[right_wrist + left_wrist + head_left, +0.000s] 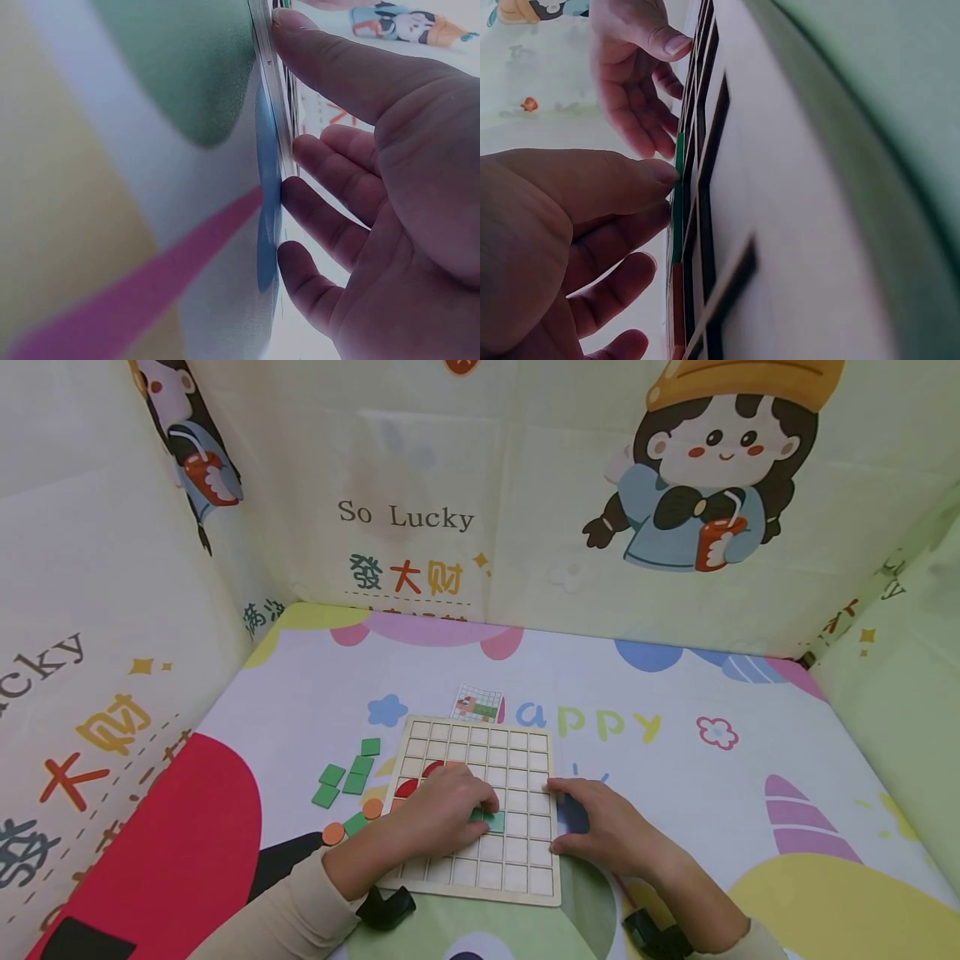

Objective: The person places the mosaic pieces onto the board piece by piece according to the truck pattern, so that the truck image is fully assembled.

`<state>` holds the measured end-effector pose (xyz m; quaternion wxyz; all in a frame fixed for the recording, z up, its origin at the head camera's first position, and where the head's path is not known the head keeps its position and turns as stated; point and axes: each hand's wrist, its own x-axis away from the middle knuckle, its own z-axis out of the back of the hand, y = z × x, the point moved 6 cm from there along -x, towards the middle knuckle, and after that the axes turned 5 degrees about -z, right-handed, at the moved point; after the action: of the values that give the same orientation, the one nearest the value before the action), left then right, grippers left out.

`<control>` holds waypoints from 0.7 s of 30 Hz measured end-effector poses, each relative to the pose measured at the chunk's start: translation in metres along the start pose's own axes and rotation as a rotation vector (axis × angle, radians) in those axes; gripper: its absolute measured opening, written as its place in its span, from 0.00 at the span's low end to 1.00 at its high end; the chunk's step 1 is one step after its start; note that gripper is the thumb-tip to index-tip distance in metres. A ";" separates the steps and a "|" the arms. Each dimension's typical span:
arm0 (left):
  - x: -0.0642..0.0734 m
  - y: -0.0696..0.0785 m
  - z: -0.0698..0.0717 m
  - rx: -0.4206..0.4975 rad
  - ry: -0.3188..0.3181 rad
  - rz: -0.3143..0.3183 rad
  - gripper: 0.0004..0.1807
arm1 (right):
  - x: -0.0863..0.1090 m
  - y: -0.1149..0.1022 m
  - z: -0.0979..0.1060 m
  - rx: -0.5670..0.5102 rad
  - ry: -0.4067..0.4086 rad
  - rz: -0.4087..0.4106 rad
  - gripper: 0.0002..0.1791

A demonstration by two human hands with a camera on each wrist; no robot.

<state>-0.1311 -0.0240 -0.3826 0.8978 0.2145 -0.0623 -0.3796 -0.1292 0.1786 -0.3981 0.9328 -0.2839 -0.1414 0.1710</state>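
Note:
A square wooden grid board [517,878] lies flat on the printed cloth. My left hand [447,806] reaches over its middle, thumb and index fingertips pinching at a green square tile [679,154] set in the grid. Another green tile [495,822] shows just right of those fingertips. Red curved pieces [406,788] sit in cells at the board's left, partly covered by the hand. At the board's right edge rests my right hand [611,827], thumb and index fingertips touching the rim, the other fingers spread and loosely bent in the right wrist view.
Several loose green squares [331,775] lie left of the board, with orange round pieces [333,834] nearer the left forearm. A small pattern card [477,702] lies beyond the board's far edge. Printed cloth walls [525,485] stand behind and at both sides.

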 end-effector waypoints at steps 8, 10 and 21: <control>0.000 0.000 0.000 0.015 -0.033 0.026 0.10 | -0.001 0.003 -0.001 -0.003 -0.005 -0.008 0.41; 0.001 0.000 0.003 0.017 -0.029 0.027 0.11 | -0.001 0.002 -0.001 -0.003 -0.006 -0.005 0.41; 0.008 -0.019 0.036 0.076 0.089 0.094 0.14 | -0.001 0.002 0.000 0.005 -0.006 -0.002 0.41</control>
<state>-0.1474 -0.0538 -0.3594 0.9077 0.2618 -0.0467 -0.3247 -0.1300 0.1794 -0.3995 0.9332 -0.2810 -0.1439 0.1714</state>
